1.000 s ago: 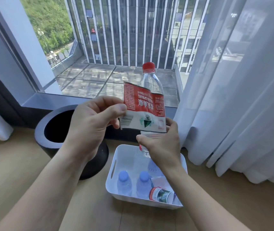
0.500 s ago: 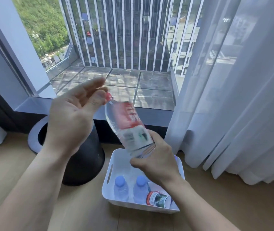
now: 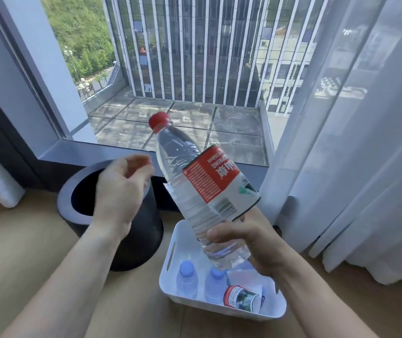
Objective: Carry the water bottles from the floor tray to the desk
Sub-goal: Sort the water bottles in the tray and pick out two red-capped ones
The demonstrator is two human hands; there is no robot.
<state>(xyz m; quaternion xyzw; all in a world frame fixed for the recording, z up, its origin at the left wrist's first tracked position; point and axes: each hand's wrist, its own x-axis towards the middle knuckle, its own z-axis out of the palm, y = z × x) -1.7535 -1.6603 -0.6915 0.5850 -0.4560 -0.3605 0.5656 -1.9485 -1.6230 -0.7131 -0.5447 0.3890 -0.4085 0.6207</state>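
Note:
My right hand (image 3: 248, 242) grips the base of a clear water bottle (image 3: 190, 191) with a red cap and a loose red-and-white label, tilted with the cap up and to the left. My left hand (image 3: 121, 189) hovers left of the bottle above the bin, fingers curled loosely and holding nothing, apart from the bottle. Below on the floor sits a white tray (image 3: 168, 272). Inside it stand two blue-capped bottles (image 3: 187, 279), and a labelled bottle (image 3: 242, 297) lies on its side.
A black round bin (image 3: 146, 240) stands on the wood floor just left of the tray. A large window (image 3: 170, 69) lies ahead. White sheer curtains (image 3: 353, 142) hang at the right, reaching the floor beside the tray. No desk is in view.
My left hand let go of the peeled label and dropped toward the bin. The bottle tipped leftward from upright, and its label now wraps loosely back around it.

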